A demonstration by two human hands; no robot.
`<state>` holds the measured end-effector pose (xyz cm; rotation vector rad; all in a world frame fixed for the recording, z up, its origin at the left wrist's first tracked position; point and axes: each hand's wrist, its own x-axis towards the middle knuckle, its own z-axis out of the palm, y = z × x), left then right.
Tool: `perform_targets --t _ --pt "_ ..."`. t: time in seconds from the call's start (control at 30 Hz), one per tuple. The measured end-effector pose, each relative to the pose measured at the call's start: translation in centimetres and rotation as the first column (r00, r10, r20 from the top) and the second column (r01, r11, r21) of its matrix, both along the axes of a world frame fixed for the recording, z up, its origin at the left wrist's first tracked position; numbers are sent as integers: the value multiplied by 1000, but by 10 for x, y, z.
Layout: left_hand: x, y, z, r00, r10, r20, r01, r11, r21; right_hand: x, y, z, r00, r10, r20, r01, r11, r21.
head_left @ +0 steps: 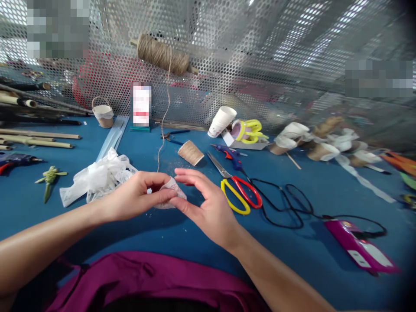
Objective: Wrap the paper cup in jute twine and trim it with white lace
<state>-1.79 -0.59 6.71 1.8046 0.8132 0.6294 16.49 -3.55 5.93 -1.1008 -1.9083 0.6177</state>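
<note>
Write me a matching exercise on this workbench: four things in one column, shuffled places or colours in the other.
Things
1. Twine roll
2. Scissors
3. Power strip
4. Small whitish piece

Places or colours
A. Magenta, lying at the far right
B. Between the left hand and the right hand
C. High up against the mesh
D. One yellow handle loop, one red

Pairs: 1-C, 2-D, 3-A, 4-B

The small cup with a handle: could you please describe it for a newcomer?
On the blue table, near the perforated metal screen, a small brown cup with a white band stands left of the pale-blue strip. Its thin arched handle sets it apart from the brown-and-white cups at right.
</note>
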Motion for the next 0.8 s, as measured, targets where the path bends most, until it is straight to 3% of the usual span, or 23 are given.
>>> perform_targets --t 0.17,0.37,0.63,0.73,0.8 --pt "2 0 1 998 65 2 -65 996 69 -4 -2 2 1000 23 17 -24 999 32" --pt "2 1 0 998 68 -16 -66 990 126 -6 -2 -1 998 -32 58 33 999 -9" --pt "-3 2 0 984 115 -136 -77 963 257 -2 -1 -2 989 -32 146 40 998 -52" --pt "-3 3 2 980 94 -176 -57 977 204 -2 -1 0 991 -32 128 43 996 -83" --pt "-3 4 4 987 28 -156 -18 997 70 -2 0 2 994 -35 104 46 993 -110"
